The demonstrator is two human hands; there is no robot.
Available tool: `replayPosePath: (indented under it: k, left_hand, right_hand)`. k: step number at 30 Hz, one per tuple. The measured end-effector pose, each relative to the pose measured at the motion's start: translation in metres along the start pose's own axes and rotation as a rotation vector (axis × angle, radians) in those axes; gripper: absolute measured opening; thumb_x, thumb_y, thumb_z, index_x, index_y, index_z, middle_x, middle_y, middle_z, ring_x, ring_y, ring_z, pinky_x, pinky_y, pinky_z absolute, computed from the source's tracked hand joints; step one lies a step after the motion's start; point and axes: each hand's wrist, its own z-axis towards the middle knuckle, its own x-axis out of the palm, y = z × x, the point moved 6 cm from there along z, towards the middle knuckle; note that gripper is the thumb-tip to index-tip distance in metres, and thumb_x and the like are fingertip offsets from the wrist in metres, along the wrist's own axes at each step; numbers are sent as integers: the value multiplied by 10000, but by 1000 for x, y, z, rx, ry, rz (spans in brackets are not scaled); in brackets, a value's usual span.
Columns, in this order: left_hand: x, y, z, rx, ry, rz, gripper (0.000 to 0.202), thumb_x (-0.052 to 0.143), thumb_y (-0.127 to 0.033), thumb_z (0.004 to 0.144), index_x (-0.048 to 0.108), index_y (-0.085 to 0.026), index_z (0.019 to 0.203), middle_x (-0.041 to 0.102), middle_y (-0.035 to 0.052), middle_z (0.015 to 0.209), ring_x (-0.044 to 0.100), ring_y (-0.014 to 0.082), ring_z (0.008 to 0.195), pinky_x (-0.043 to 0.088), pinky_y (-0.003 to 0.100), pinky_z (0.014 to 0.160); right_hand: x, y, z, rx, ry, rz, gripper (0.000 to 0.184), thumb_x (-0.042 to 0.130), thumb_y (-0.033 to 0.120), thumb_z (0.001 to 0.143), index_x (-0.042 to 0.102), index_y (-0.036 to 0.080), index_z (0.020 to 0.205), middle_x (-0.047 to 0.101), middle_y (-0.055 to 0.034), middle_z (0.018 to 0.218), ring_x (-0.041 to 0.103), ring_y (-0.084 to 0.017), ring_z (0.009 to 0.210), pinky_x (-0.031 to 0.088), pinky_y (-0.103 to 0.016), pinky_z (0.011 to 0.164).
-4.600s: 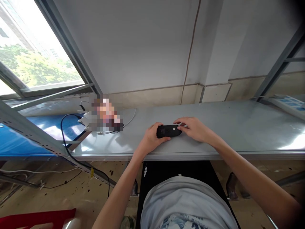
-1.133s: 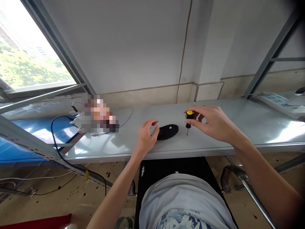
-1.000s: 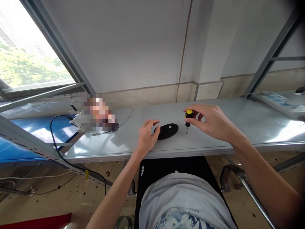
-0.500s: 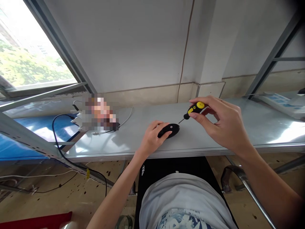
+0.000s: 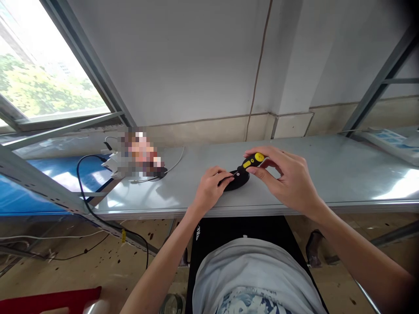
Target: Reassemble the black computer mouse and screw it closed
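On the glossy grey tabletop (image 5: 327, 174), between wall (image 5: 196, 65) and window (image 5: 55, 83), lies the black mouse (image 5: 240, 182); your right hand (image 5: 285, 176) grasps a yellow-and-black screwdriver (image 5: 252, 161) over it, your left hand (image 5: 209, 187) touches it, grip unclear

- The right hand (image 5: 283, 176), earlier without a tool, now grips a yellow-and-black screwdriver (image 5: 252, 160).
- The screwdriver — upright at three o'clock of the black mouse (image 5: 238, 182) a second ago — now slants over it, pointing toward eight o'clock.
- The left hand's (image 5: 210, 189) fingertips now gather beside the shaft.
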Motion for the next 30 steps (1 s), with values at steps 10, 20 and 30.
replayPosePath:
  k: [10, 20, 30]
  left_hand:
    - [-2, 0, 0, -10, -18, 20, 117, 636, -298, 934, 700, -206, 966, 643, 38, 895, 596, 170, 843, 482, 301, 771]
    - [-1, -3, -2, 41, -1, 96, 146, 605, -327, 952, 679, -201, 952, 637, 48, 919, 580, 180, 857, 482, 318, 786]
    - [-1, -6, -3, 112, -16, 162, 137, 596, -299, 959, 684, -197, 984, 646, 49, 918, 586, 179, 858, 492, 329, 805]
  right_hand:
    - [1, 0, 0, -2, 18, -14, 209, 635, 235, 922, 649, 260, 1130, 718, -15, 1039, 651, -143, 775, 512, -270, 655]
    - [3, 2, -1, -29, 65, -49, 203, 628, 218, 923, 637, 244, 1124, 706, -12, 1029, 616, -124, 734, 492, -254, 654]
    - [5, 4, -2, -64, 107, -43, 208, 604, 233, 941, 625, 242, 1149, 695, -25, 1023, 607, -132, 737, 498, -268, 667]
